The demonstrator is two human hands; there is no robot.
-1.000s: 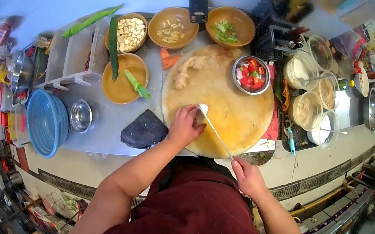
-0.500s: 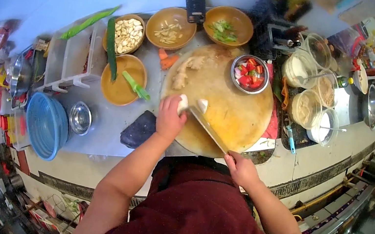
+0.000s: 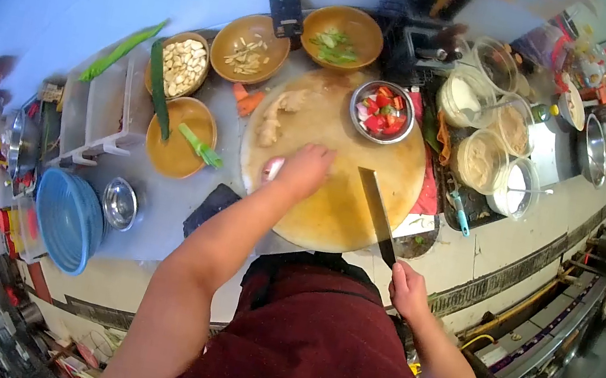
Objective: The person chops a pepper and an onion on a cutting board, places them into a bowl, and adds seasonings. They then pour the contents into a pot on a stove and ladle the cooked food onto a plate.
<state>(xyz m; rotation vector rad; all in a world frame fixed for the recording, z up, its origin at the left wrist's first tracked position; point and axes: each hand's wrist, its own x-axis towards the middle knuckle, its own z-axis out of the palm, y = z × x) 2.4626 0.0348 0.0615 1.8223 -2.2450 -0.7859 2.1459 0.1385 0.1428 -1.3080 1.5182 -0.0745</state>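
Observation:
My right hand [image 3: 408, 290] grips the handle of a cleaver [image 3: 378, 211], its blade reaching up over the front right of the round chopping board [image 3: 330, 218]. Around mid-board, my left hand [image 3: 308, 167] is down near the surface with its fingers curled. Whatever may be under those fingers is hidden. A whitish piece with a pinkish face [image 3: 272, 169], perhaps onion, lies just left of that hand. Ginger [image 3: 272, 121] rests at the board's left side. A steel bowl of chopped red peppers [image 3: 382, 114] stands at the board's back right.
Behind the board stand brown bowls of sliced garlic [image 3: 247, 57] and chopped greens [image 3: 336, 48], with a phone [image 3: 285, 11] between them. Garlic cloves [image 3: 182, 66] and a leek piece [image 3: 199, 146] are left, beyond them a blue basket [image 3: 65, 221]. Seasoning tubs [image 3: 482, 161] stand right.
My left hand has left the whitish piece and moved right, over where a smaller white piece lay. The cleaver has swung right, away from the pieces. The view has shifted slightly.

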